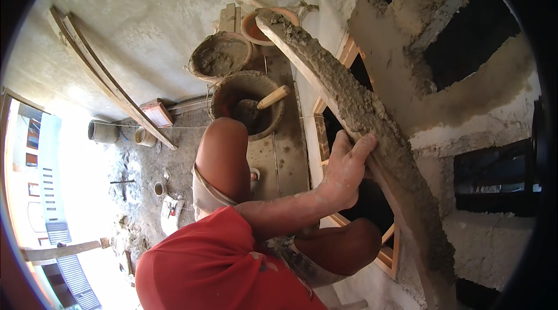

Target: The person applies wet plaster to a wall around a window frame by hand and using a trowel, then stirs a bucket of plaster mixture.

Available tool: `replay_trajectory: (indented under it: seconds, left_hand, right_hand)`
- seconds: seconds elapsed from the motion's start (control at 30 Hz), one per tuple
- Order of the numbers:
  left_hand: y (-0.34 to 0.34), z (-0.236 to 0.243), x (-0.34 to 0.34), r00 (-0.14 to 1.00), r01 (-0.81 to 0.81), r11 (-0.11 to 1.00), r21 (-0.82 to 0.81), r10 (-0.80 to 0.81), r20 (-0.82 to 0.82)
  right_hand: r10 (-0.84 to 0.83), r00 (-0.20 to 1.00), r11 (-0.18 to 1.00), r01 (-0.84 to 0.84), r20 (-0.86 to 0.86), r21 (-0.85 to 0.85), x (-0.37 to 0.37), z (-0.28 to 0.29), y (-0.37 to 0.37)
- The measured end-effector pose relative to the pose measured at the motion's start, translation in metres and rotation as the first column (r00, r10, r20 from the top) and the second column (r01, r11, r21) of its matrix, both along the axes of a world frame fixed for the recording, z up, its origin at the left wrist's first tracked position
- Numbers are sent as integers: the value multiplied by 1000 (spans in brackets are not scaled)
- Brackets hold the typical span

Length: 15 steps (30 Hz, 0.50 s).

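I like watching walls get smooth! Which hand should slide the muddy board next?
Probably the left: the left hand grips the mortar-covered board lying against the wall, while the right hand is not in view.

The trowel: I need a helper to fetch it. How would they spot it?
Below the plastered wall stand mortar pans. The trowel lies in the near pan, by the knee. Only this pan has a pale wooden handle sticking out.

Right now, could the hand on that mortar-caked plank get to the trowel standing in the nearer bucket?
Probably yes. The hand grips the plank, and the trowel stands with its handle free, nothing between them; it would have to let go of the plank first.
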<state>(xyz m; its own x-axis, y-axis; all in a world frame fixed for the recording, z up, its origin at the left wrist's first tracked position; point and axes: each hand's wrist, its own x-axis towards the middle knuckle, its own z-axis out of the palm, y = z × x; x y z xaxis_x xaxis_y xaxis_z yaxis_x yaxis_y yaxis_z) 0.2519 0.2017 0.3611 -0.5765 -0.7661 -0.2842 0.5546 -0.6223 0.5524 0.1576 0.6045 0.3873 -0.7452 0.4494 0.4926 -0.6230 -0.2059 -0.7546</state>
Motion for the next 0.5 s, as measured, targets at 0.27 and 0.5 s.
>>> replay_trajectory:
  seconds: [0.27, 0.5]
  left_hand:
    - [7, 33, 34, 977, 205, 967, 148, -210, 19]
    - [18, 67, 63, 936, 349, 894, 281, -316, -158]
  right_hand:
    - [159, 949, 983, -178, -273, -47, -12, 56, -97]
    - [489, 815, 868, -490, -311, 80, -35, 120, -109]
